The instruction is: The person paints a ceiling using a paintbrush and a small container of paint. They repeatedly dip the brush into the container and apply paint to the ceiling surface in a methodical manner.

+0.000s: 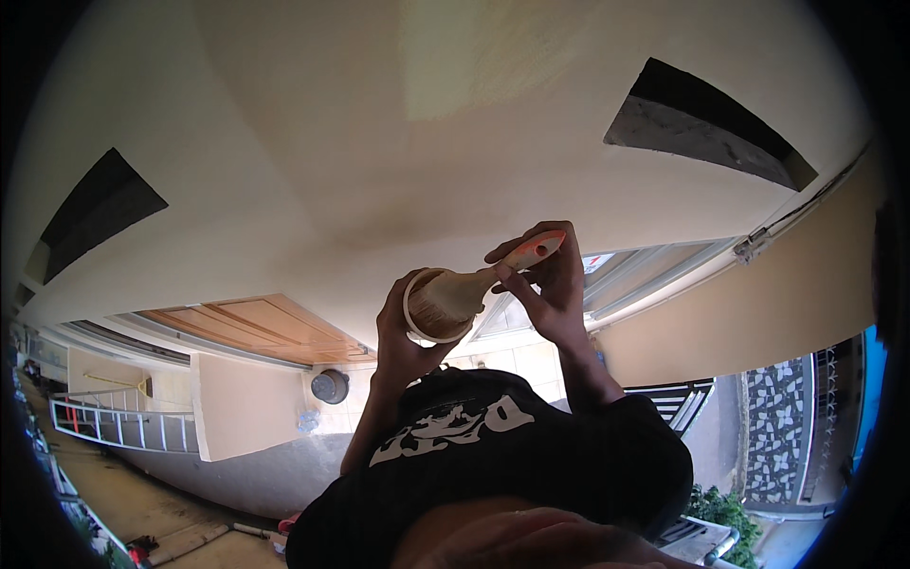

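My left hand [403, 343] is wrapped round a small round paint tub [409, 305] with a pale rim, tilted so that its mouth shows. In my right hand [559, 299] is a paintbrush [466, 292], held near the base of its handle between thumb and fingers. The orange-tipped handle points up to the right. The brush's wide head reaches into the tub, and its bristles lie against the inner side. How much paint the tub holds is hard to tell. Above both hands spreads a cream wall [379, 171] with a lighter patch [474, 57].
Two dark recessed openings [701, 123] cut into the wall. Below stand a wooden door [256, 327] and a window frame [664, 270]. A dark bucket [330, 386] rests on the tiled floor, with a low partition [242, 403] and a metal ladder [123, 422] to the left.
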Available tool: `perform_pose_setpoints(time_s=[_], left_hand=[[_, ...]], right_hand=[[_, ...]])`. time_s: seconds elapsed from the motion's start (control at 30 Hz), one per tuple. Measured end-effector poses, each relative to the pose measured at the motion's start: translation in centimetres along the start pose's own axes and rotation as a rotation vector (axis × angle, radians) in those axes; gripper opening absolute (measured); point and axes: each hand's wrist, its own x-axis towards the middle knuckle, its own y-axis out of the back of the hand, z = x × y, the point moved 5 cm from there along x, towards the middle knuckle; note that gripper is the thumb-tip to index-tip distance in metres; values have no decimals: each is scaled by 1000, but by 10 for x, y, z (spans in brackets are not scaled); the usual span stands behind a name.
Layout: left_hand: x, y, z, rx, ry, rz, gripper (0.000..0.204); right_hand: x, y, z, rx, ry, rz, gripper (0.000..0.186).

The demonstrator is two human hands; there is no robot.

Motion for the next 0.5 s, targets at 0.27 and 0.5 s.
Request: perform_pose_setpoints(time_s=[0.27,0.5], left_hand=[[-1,-7,-5,131,-103,-135,79],[10,-10,12,18,-110,-228,81]], right_hand=[[11,59,-37,-583,-203,-353,19],[4,42,-44,-851,-301,-828,27]])
